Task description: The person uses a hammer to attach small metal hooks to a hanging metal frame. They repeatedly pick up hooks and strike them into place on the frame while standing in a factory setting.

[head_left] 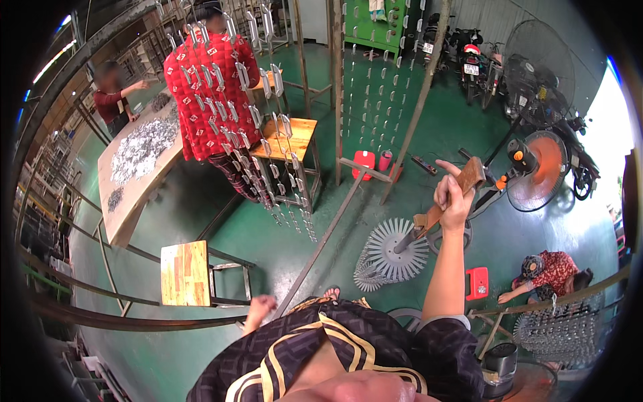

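My right hand [453,201] is raised at right of centre, its fingers wrapped round a rusty flat metal bar with a bent end [473,173]; the index finger points out. The bar slants down to the grey hub of a round rack [396,246], whose rim is ringed with thin metal pieces like spokes. More such pieces trail off its lower left side. My left hand [261,307] is low, near my waist, beside the lower end of a long metal T-shaped bar [328,234]. It is blurred, and whether it touches the bar is unclear.
Strings of metal clips [274,154] hang before a person in red [211,100]. A table [114,228] with heaped metal parts stands left; a wooden stool [185,273] is nearer. Right are a floor fan [536,171], a red plastic stool [477,284] and a crouching person [559,271].
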